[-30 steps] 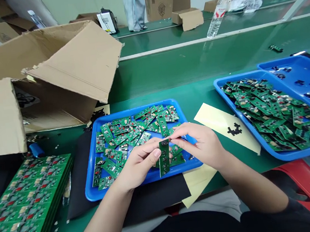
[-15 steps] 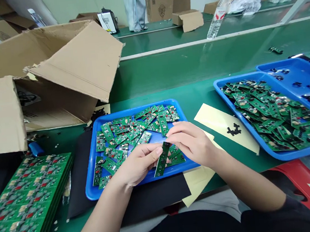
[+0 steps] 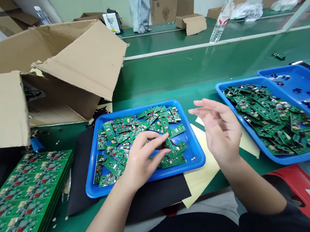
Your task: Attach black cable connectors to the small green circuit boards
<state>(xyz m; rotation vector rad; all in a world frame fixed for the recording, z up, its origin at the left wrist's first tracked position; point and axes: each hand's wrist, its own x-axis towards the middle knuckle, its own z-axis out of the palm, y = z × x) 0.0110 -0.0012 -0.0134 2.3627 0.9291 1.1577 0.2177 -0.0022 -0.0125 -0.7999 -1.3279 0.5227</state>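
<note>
My left hand (image 3: pixel 145 155) reaches into the near blue tray (image 3: pixel 200 159), thumb and fingertips closed about a small green circuit board (image 3: pixel 169 143). My fingers hide part of that board. Around it lie several loose circuit boards (image 3: pixel 173 161) with red and pale components. My right hand (image 3: pixel 223 132) is raised to the right of this tray, its fingers apart and nothing in them. Below it are sheets of yellow paper (image 3: pixel 203 181), partly covered by the hand.
At the right, a second blue tray (image 3: pixel 276 159) is heaped with circuit boards, beside another tray (image 3: pixel 299 69) holding black parts. Stacked board panels (image 3: pixel 33 195) stand at the left. Behind them is an open cardboard box (image 3: pixel 82 61). A water bottle (image 3: pixel 219 26) leans on the back ledge.
The board held face down between both hands is no longer there. My right hand has moved right and opened. My left hand has shifted to another board in the tray.
</note>
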